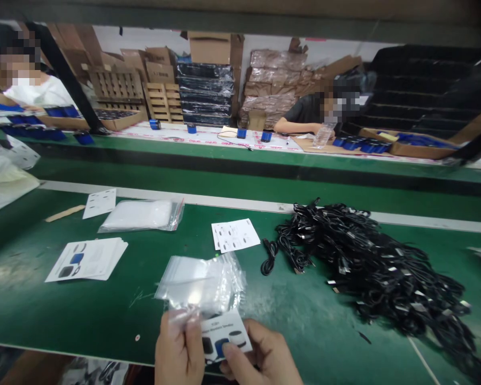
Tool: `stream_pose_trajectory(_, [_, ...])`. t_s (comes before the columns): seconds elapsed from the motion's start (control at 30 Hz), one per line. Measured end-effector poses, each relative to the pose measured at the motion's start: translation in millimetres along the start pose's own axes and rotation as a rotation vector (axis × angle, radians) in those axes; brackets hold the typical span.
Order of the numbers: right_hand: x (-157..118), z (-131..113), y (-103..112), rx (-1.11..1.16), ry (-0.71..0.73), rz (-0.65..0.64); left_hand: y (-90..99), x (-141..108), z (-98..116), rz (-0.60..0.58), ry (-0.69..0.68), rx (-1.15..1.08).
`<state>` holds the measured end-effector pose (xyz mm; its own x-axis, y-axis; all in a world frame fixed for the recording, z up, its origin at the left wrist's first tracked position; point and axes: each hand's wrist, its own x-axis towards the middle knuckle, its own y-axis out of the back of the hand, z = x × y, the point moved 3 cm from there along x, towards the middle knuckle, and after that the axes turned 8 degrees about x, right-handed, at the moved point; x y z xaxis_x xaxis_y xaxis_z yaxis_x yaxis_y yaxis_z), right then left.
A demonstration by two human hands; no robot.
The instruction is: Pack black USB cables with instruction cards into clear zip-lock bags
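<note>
My left hand (pixel 179 347) pinches a clear plastic bag (pixel 186 316) near the front edge of the green table. Close to its right, my right hand (pixel 264 355) grips a printed card (pixel 225 336) with speaker pictures, thumb on its face. The card's left edge meets the bag; whether it is inside is unclear. Just beyond both hands lies a pile of clear zip bags (pixel 200 280). Small white leaflets (pixel 236 235) rest behind that pile. A stack of printed cards (pixel 86 259) is at the left. Black coiled cables (pixel 369 267) form a large heap at the right.
A packet of clear bags (pixel 138 215) and a single leaflet (pixel 100 203) lie at the back left. One coiled cable (pixel 270 256) sits beside the heap. Across a raised shelf with blue devices (pixel 266 136), one person (pixel 308 115) sits right, another (pixel 40 88) left.
</note>
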<state>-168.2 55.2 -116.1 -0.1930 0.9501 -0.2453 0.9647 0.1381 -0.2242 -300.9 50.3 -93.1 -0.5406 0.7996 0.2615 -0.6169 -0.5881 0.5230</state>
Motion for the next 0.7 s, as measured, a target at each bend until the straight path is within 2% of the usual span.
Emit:
stream_pose_trajectory(0.07, [2,5,0,0.005,-0.106,-0.053,1.0,-3,1,-0.011,-0.017,-0.025])
stream_pose_trajectory(0.1, [2,4,1,-0.01,-0.106,-0.055,1.5,-4,2,-0.016,-0.02,-0.043])
stream_pose_trajectory(0.17, [4,-2,5,-0.06,-0.021,0.0,2.2,-4,6,-0.025,0.003,-0.086])
stream_pose_trajectory(0.27, [4,-15,4,-0.101,0.181,0.116,1.4,-1,12,-0.05,0.084,-0.149])
stream_pose_trajectory(0.37, [2,-19,-6,-0.058,0.241,0.149,0.3,3,12,-0.049,0.107,-0.143])
stream_pose_trajectory(0.47, [1,-12,-16,-0.051,0.196,0.078,0.5,5,8,-0.012,0.079,-0.046])
stream_pose_trajectory(0.57, [0,-4,-15,-0.122,0.164,-0.012,1.6,7,5,0.001,0.054,0.017])
stream_pose_trajectory(0.63, [0,-5,-8,-0.235,0.221,-0.032,2.8,8,7,-0.018,0.037,0.018])
stream_pose_trajectory(0.7, [-1,-13,1,-0.351,0.359,-0.001,3.7,9,9,-0.085,0.035,0.005])
